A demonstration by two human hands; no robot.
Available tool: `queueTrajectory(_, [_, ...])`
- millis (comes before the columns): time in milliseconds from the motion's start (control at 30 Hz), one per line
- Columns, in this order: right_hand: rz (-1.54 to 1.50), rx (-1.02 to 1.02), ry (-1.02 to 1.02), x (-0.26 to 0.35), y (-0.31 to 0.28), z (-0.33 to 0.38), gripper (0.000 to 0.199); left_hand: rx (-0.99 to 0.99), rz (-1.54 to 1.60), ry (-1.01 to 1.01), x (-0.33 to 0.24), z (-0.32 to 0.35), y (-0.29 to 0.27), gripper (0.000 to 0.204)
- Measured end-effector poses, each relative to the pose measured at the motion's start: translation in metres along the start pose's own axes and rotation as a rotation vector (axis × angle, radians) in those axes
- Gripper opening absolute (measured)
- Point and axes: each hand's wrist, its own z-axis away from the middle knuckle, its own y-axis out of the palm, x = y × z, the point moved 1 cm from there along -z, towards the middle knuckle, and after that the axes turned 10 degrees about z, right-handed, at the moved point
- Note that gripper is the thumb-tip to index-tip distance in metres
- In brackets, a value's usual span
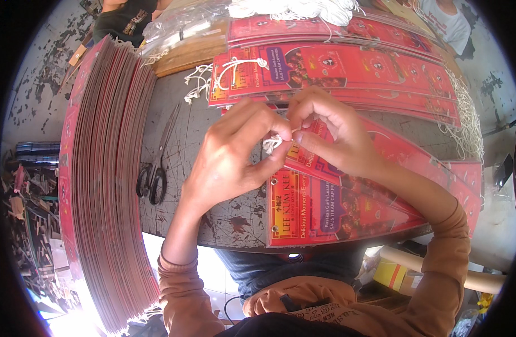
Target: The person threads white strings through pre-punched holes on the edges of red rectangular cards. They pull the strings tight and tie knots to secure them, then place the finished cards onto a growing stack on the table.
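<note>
My left hand (230,154) is closed in a pinch, with a small bunch of white cord (273,144) between thumb and forefinger. Close against it, my right hand (339,137) pinches at the cord's end, by the corner of a long red printed sign (376,135). That sign lies slanted under my right hand and forearm. Beneath it rests another red sign (286,224) with metal eyelets along its left end. The fingertips partly hide where cord and sign meet.
Black-handled scissors (151,182) lie left on the scratched dark table (224,224). A tall row of stacked signs (109,168) stands at the far left. Corded red signs (336,67) lie at the back, below a white cord heap (303,10). Two other people are partly visible beyond.
</note>
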Motion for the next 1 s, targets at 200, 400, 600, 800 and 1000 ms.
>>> queueTrajectory(200, [-0.022, 0.012, -0.037, -0.0037, -0.0014, -0.0015, 0.011, -0.001, -0.012, 0.029, -0.0002, 0.0003, 0.0006, 0.019])
queueTrajectory(400, [-0.023, -0.032, -0.034, -0.0006, -0.0010, -0.0006, 0.012, 0.004, -0.084, 0.149, 0.0037, 0.0004, 0.0004, 0.022])
queueTrajectory(600, [-0.050, -0.057, -0.005, 0.0002, -0.0017, -0.0005, 0.013, 0.022, -0.121, 0.106, -0.0007, 0.0016, 0.0010, 0.020])
queueTrajectory(800, [-0.032, -0.052, 0.013, -0.0023, -0.0022, -0.0007, 0.012, 0.028, -0.142, 0.137, 0.0002, 0.0031, 0.0023, 0.019])
queueTrajectory(1000, [-0.063, -0.051, 0.062, 0.0003, -0.0009, -0.0006, 0.011, 0.002, -0.085, 0.128, 0.0028, 0.0011, 0.0010, 0.019])
